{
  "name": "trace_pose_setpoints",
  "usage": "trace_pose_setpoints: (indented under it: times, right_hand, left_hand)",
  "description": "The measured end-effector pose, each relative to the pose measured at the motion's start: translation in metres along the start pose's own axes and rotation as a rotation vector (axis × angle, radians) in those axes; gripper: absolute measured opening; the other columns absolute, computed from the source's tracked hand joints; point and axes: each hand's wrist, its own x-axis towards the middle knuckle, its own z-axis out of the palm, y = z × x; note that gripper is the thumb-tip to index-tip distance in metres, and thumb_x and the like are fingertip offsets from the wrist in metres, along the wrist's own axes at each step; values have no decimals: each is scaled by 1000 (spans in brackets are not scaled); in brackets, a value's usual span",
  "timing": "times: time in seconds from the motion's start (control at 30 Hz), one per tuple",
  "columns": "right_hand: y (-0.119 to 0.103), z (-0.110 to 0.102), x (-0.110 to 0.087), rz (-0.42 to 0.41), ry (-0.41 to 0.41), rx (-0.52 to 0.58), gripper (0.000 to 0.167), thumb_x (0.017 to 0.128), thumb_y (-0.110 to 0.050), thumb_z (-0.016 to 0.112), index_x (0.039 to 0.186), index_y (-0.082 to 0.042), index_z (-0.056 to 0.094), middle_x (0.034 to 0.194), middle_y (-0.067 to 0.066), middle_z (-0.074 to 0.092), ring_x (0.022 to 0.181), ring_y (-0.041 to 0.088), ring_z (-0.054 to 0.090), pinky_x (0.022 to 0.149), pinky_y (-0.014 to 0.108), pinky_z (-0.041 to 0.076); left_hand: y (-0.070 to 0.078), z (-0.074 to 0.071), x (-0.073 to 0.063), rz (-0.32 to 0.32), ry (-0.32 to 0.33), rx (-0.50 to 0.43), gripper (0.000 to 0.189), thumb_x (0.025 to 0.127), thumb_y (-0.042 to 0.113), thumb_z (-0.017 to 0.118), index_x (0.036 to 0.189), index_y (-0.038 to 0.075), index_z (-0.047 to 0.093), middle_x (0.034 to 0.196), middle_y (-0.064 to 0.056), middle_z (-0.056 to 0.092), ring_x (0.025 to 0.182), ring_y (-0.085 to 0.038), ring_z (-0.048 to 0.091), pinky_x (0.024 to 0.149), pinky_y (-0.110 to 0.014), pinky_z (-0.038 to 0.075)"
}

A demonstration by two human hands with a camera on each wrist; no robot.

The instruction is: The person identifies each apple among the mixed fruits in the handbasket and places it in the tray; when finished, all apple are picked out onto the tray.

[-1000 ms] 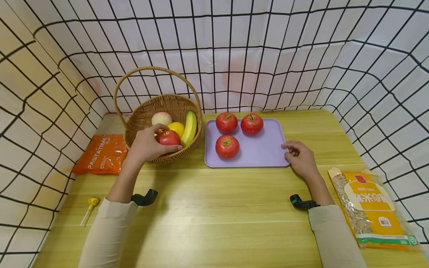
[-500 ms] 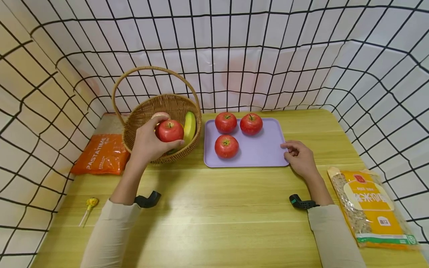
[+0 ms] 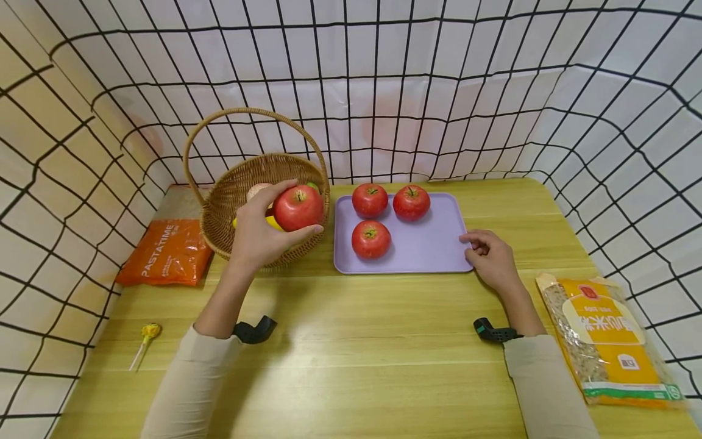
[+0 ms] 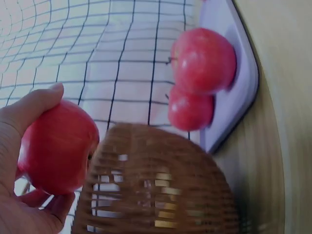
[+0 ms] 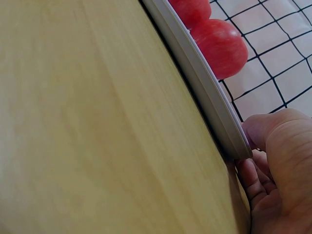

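In the head view my left hand [image 3: 262, 228] grips a red apple [image 3: 298, 208] between thumb and fingers, above the right side of a wicker basket [image 3: 216, 228]. The left wrist view shows the same apple [image 4: 58, 148] raised clear of the basket wall [image 4: 161, 170]. Inside the basket, a yellow fruit [image 3: 272, 223] and a pale pink fruit [image 3: 256, 190] are partly hidden by the hand. My right hand [image 3: 492, 259] pinches the right edge of a lilac tray [image 3: 430, 250], thumb against the rim [image 5: 243, 139]. Three red apples [image 3: 371, 239] rest on the tray's left and back.
An orange pasta bag [image 3: 164, 253] lies left of the basket. A yellow lollipop [image 3: 150, 332] is on the table's left side. A yellow grain bag [image 3: 614, 341] lies at the right. Grid-patterned white cloth [image 3: 400, 91] rises behind the table.
My left hand has lifted the apple out of the basket and carried it rightward, toward the basket's right rim. The right hand and the tray have stayed in place.
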Motion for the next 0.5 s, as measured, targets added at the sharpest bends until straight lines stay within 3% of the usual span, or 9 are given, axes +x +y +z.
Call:
trace_pose_setpoints:
  times: [0.23,0.37,0.5]
  right_hand:
    - [0,0,-1,1,3,-6,28,94,-4,64,119,-5,74,113,15,63,87,14,51,68,8,40]
    - [1,0,-1,-4,4,-4,27,94,-4,64,119,-5,74,113,15,63,88,15,51,68,8,40]
    - [1,0,-1,-11,4,5,26,93,-3,64,118,-5,74,117,15,63,89,16,50,69,8,40]
  left_hand:
    - [12,20,0,82,-27,-96,89,61,47,99,138,20,61,129,4,68,111,-11,65,92,-36,58]
    - [21,35,1,109,-42,-130,85,62,49,98,135,21,64,125,7,70,107,-9,66,90,-37,58]
    - [32,51,2,91,-85,-171,85,62,52,97,135,26,63,125,8,70,106,-9,66,90,-36,59]
